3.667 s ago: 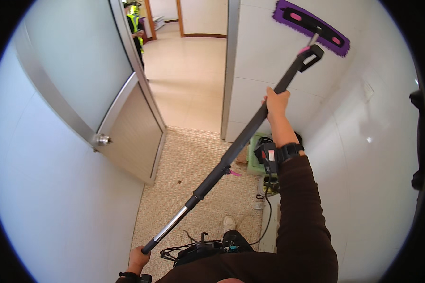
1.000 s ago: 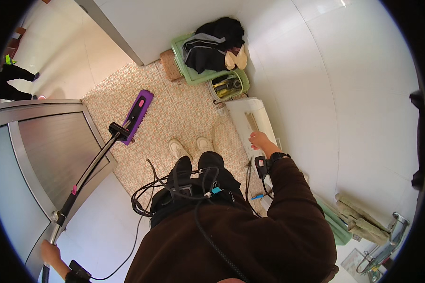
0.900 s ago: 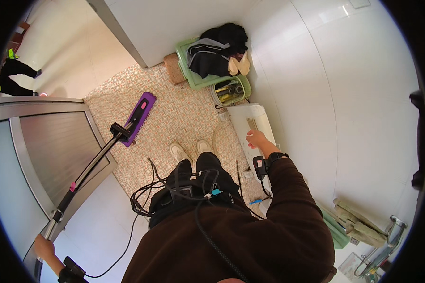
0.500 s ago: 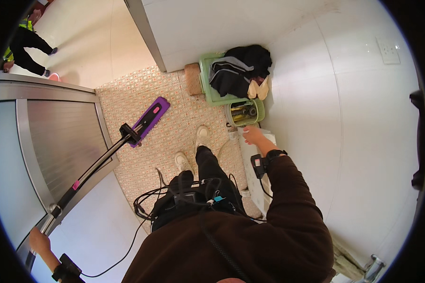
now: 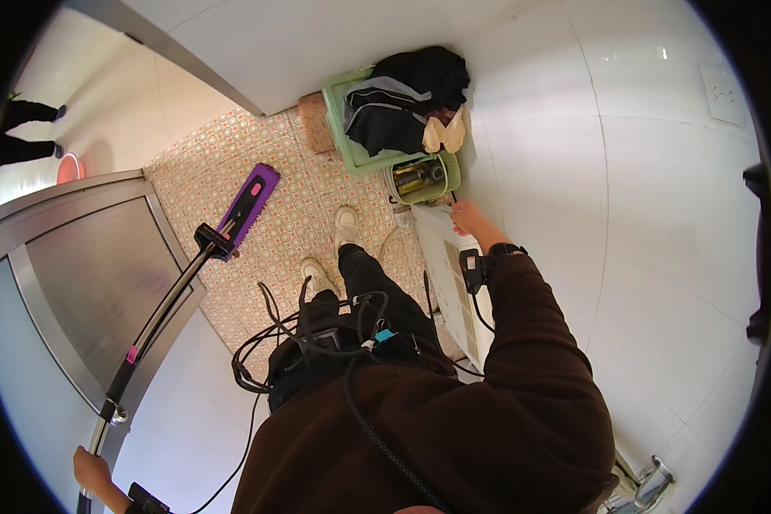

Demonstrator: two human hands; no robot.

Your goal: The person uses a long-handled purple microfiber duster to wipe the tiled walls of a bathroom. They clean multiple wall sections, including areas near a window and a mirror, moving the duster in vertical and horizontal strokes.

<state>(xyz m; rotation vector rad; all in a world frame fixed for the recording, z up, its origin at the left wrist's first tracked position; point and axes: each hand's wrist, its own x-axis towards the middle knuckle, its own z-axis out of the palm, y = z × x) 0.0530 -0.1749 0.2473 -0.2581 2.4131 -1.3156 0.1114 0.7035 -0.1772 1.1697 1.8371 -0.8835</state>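
My left hand (image 5: 92, 468) is wrapped round the pole of a flat mop (image 5: 173, 301), low at the left edge. The pole slants up past the metal-framed door to a purple mop head (image 5: 253, 206) resting on the patterned floor. My right hand (image 5: 469, 220) is held out over the top of a white slatted panel (image 5: 455, 270), its fingers curled. What they hold, if anything, is too small to make out. Just beyond that hand stands a small green basket (image 5: 453, 171) with dark and yellow items inside.
A green crate (image 5: 340, 128) heaped with dark clothes (image 5: 420, 81) stands against the far wall beside a brown block (image 5: 315, 124). The framed door (image 5: 94, 283) is on my left. Through the doorway are a person's legs (image 5: 27, 133) and a red basin (image 5: 71, 167).
My view has shifted, so the room's things sit further left in the picture. My left hand still grips the mop pole, and my right hand stays by the white panel.
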